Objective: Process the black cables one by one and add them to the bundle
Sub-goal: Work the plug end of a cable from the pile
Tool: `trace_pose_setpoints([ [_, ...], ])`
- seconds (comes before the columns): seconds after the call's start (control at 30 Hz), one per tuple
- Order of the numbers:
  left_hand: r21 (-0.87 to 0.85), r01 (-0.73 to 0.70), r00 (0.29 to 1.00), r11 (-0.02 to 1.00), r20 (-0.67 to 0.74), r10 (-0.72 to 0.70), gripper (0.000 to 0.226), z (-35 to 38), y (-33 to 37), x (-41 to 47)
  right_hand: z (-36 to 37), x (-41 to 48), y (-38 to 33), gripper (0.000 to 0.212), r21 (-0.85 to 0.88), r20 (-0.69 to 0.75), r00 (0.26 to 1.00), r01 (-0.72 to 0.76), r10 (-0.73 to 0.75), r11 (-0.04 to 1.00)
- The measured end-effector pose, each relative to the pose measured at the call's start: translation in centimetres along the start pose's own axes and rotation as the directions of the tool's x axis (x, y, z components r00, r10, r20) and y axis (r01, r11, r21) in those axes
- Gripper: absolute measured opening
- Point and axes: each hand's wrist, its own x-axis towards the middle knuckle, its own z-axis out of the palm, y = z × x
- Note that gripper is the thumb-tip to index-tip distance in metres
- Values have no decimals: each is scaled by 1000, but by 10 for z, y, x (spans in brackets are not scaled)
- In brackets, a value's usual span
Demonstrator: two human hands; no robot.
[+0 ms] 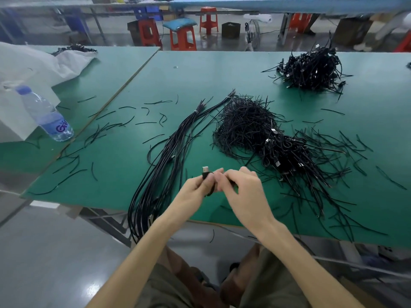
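The left hand (196, 185) was curled round a small coiled black cable (208, 175), thumb and fingers gripping it so that its metal USB plug (205, 169) stuck up above the knuckles. The right hand (243, 188) met it from the other side, fingertips pinched onto the same coil, both hands raised just over the table's near edge.

Left of the hands lay the bundle (175, 141) of straightened black cables. It ran from the middle of the green table (222, 72) to the near edge, where its loops hung over; a pale tie (195, 111) bound it near its far end.

Beyond the right hand, a heap of coiled cables (287, 152) lay against a heap of short black ties (242, 123). More loose ties (347, 147) were strewn across the right side and the left side of the table. Near the far right corner sat another tangled pile of cables (311, 70).

By the left edge, a plastic water bottle (44, 114) stood on the adjoining table, beside a white bag (33, 63).
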Motion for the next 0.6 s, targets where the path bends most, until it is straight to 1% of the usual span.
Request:
trace_pose_setpoints([
  [0.03,-173,11,1000,985,-10,-13,50,1,1,2,3,-4,-5,36,41,6,1000,-5,4,999],
  [0.07,-369,17,1000,929,-14,-23,51,-1,4,5,6,-9,-8,36,62,16,1000,-10,9,998],
  [0.1,-554,14,999,832,-26,-34,53,-4,9,8,9,-13,-9,37,74,36,999,-23,21,997],
  [0.13,-707,10,997,707,-50,-64,53,-9,14,12,12,-18,-9,38,79,68,997,-47,42,996],
  [0.17,-821,2,991,572,-74,-109,51,-17,19,14,14,-22,-7,38,78,111,992,-75,66,994],
  [0.2,-895,-17,985,445,-90,-144,45,-25,24,15,15,-25,-5,38,67,155,984,-103,92,992],
  [0.23,-934,-29,982,357,-94,-166,38,-34,27,14,16,-27,-3,39,48,194,974,-127,115,991],
  [0.27,-952,-22,983,304,-76,-165,36,-40,29,11,16,-29,-1,39,22,222,966,-142,134,990],
  [0.3,-958,5,988,287,-39,-150,38,-43,30,8,16,-29,0,40,-17,231,962,-142,142,990],
  [0.33,-951,37,991,306,-4,-131,42,-44,31,4,16,-28,2,40,-69,228,964,-121,133,990],
  [0.43,-899,62,995,434,21,-99,49,-38,28,-4,16,-24,6,42,-197,249,962,-64,113,978],
  [0.5,-872,53,993,487,-6,-119,44,-35,27,-4,15,-24,8,41,-247,259,958,-57,123,967],
  [0.6,-785,43,987,618,-63,-148,32,-34,25,-3,11,-24,6,31,-270,259,959,-42,115,962],
])
